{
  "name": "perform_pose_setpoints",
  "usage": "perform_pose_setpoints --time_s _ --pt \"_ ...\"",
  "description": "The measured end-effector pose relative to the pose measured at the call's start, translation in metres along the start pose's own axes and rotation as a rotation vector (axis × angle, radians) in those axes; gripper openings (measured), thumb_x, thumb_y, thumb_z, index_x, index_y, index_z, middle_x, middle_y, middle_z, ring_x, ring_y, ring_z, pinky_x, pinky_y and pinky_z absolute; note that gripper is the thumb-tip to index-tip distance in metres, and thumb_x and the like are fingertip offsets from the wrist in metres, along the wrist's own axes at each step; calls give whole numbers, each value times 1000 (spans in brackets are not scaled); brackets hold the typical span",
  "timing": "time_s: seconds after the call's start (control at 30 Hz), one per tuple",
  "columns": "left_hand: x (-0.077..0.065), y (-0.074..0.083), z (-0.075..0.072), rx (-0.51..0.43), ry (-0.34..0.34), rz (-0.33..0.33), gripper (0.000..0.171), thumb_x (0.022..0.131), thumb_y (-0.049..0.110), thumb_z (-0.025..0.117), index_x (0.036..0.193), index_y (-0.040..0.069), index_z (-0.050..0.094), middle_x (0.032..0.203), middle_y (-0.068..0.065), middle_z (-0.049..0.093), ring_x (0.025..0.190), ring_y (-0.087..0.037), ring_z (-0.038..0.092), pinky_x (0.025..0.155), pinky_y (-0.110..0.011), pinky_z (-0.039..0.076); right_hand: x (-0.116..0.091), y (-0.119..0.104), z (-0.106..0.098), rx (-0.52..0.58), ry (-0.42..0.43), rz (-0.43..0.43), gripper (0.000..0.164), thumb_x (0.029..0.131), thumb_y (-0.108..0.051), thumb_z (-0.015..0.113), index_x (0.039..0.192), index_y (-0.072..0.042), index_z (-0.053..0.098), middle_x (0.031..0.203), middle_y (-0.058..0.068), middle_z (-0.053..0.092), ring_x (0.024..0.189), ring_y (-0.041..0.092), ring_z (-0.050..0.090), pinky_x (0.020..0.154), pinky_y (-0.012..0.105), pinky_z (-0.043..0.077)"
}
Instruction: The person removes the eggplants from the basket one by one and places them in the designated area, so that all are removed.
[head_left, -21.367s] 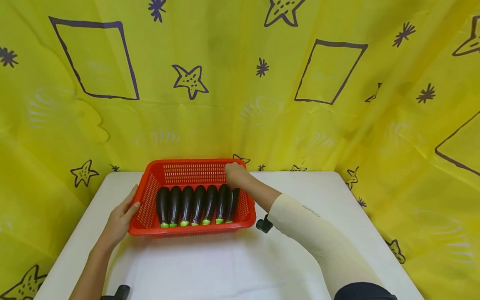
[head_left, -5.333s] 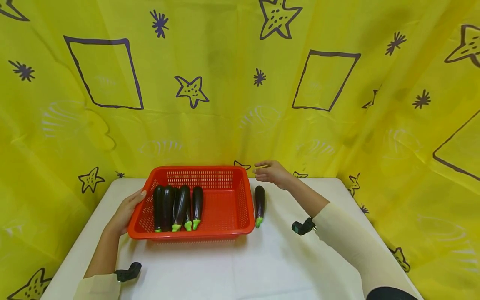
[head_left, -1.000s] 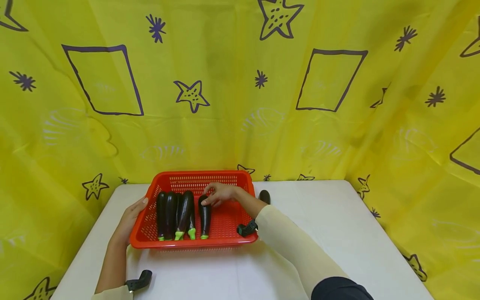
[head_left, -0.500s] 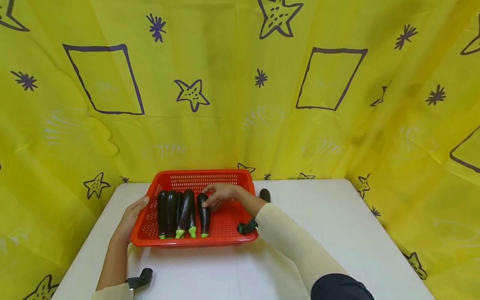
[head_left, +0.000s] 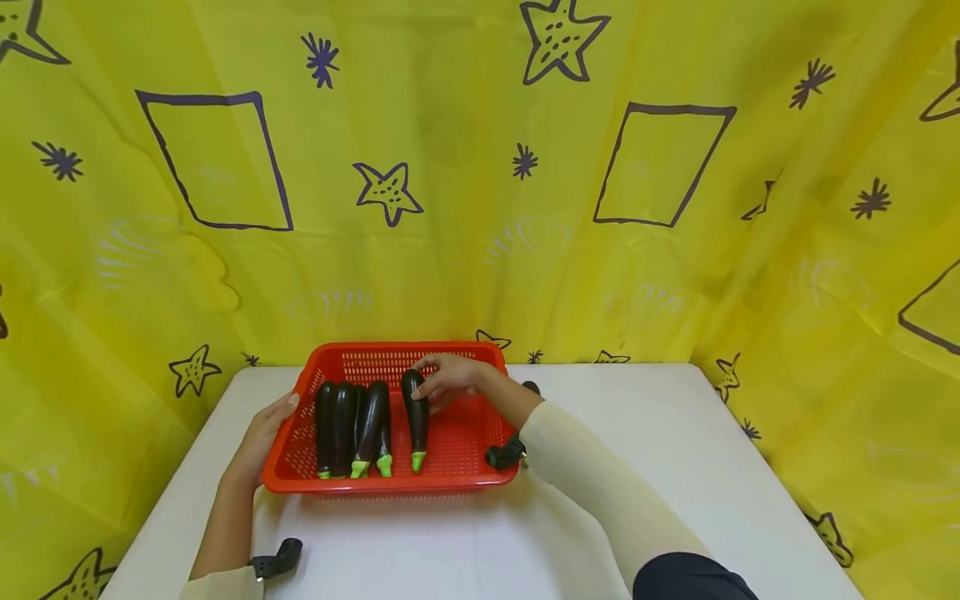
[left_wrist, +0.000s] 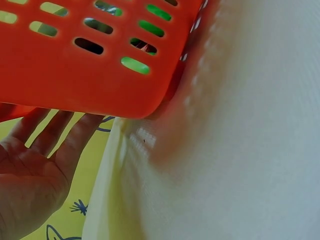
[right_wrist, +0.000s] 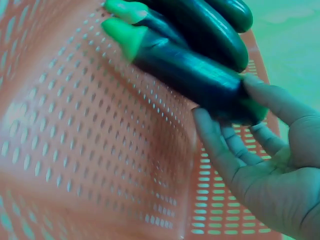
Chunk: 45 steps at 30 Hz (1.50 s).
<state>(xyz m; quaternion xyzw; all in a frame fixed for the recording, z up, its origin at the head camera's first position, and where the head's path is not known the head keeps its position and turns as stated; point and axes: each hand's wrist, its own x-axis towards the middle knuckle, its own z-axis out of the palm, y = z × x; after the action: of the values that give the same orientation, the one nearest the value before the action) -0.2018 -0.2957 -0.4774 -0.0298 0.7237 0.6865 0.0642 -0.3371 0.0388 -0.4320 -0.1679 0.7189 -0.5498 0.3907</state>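
A red perforated basket (head_left: pixel 457 479) holds several dark eggplants (head_left: pixel 371 429) with green stem ends, lined up at its left side. One eggplant (head_left: pixel 417 417) stands apart from them, and my right hand (head_left: pixel 453 379) pinches its rounded far end between thumb and fingers. In the right wrist view this eggplant (right_wrist: pixel 195 75) slants above the basket floor, green end away from the hand. My left hand (head_left: pixel 262 437) grips the basket's left rim; in the left wrist view its fingers (left_wrist: pixel 75 132) reach behind the red wall.
Another eggplant (head_left: pixel 531 387) lies on the white table (head_left: pixel 637 450) just right of the basket, mostly hidden by my right forearm. A yellow patterned curtain (head_left: pixel 465 275) hangs behind the table and along both sides. Black wrist cameras (head_left: pixel 279 558) sit on both wrists.
Since earlier, one eggplant has come out onto the table right of the basket. In the last half second my right hand has lifted the pinched eggplant slightly, moving it right. The left hand stays put.
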Motion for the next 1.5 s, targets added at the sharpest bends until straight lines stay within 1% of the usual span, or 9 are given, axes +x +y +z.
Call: perform_pose_setpoints --time_s 0.27,0.4,0.53,0.77,0.93,1.03,1.17,1.37,1.5 --pt "1 4 -1 -4 -7 34 73 113 50 39 168 5 19 148 -12 54 106 -2 67 90 -32 59 -20 -16 2 22 18 -26 58 95 4 72 148 -1 49 118 19 67 98 33 72 101 66 50" --pt "0 4 1 -3 -16 40 73 113 50 39 168 5 19 152 -18 50 108 -2 66 91 -32 59 -32 -18 3 28 34 -39 58 95 5 71 149 0 49 120 21 66 100 35 72 100 65 50" --pt "-1 3 2 6 -11 31 74 113 51 38 168 5 17 156 -24 45 106 -1 66 91 -33 59 -43 -17 2 70 63 -38 60 95 5 70 151 0 47 121 22 65 98 33 71 102 65 48" --pt "-1 4 1 7 -14 32 74 113 51 37 168 5 17 157 -25 44 107 -2 66 92 -34 59 -56 -14 -9 136 142 -70 61 95 4 70 152 -3 49 116 20 67 92 29 69 105 70 43" --pt "-1 3 0 9 -17 35 74 113 51 37 168 5 17 158 -27 42 107 -2 66 91 -35 60 -67 -11 -18 148 175 -102 60 98 3 68 154 -3 47 119 19 69 97 29 69 105 70 43" --pt "-2 3 0 8 -21 39 73 114 49 37 168 4 18 155 -24 46 107 -3 67 91 -36 60 -73 -9 -21 146 180 -115 59 99 4 67 153 -1 45 120 20 68 100 30 70 105 69 43" --pt "-2 2 -1 9 -22 42 72 114 48 37 167 4 19 150 -18 53 106 -4 68 90 -36 60 -81 -7 -24 137 192 -125 56 99 2 66 150 1 43 116 19 67 99 29 70 105 67 46" --pt "-2 2 -1 19 -15 32 73 114 50 37 168 5 18 155 -24 47 106 -3 67 90 -37 60 -95 -9 -27 135 205 -151 53 99 1 65 146 2 40 114 18 66 96 27 68 103 65 48" --pt "-1 2 -1 18 -16 23 73 113 50 37 168 6 18 156 -24 46 106 -3 67 91 -37 60 -103 -7 -34 139 214 -160 51 100 0 63 146 2 40 119 21 65 97 28 69 101 63 51"
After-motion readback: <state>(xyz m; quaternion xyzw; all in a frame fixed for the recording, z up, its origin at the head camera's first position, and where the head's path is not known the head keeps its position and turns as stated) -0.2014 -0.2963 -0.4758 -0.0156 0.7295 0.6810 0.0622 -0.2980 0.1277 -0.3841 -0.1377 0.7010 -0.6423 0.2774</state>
